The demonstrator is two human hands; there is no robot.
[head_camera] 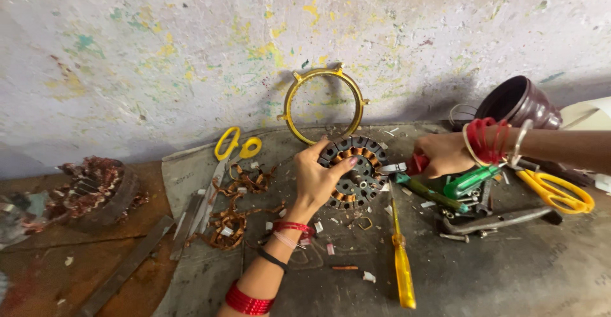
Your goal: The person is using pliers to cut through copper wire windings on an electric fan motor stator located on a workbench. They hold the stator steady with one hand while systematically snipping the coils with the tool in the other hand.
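My left hand (316, 178) grips the left rim of a round black motor stator with copper windings (356, 172), which stands tilted on the grey work surface (509, 272). My right hand (442, 154), with red and gold bangles at the wrist, is closed around red-handled pliers (417, 164) whose metal jaws touch the stator's right edge. A green-handled screwdriver (468, 181) lies just below that hand.
A gold metal ring (324, 104) leans on the paint-stained wall. Yellow scissors (232, 148) and copper wire scraps (235, 218) lie left. A yellow screwdriver (401, 260) lies in front. More yellow scissors (557, 193), a dark pot (519, 104) and a metal tool (503, 218) sit right.
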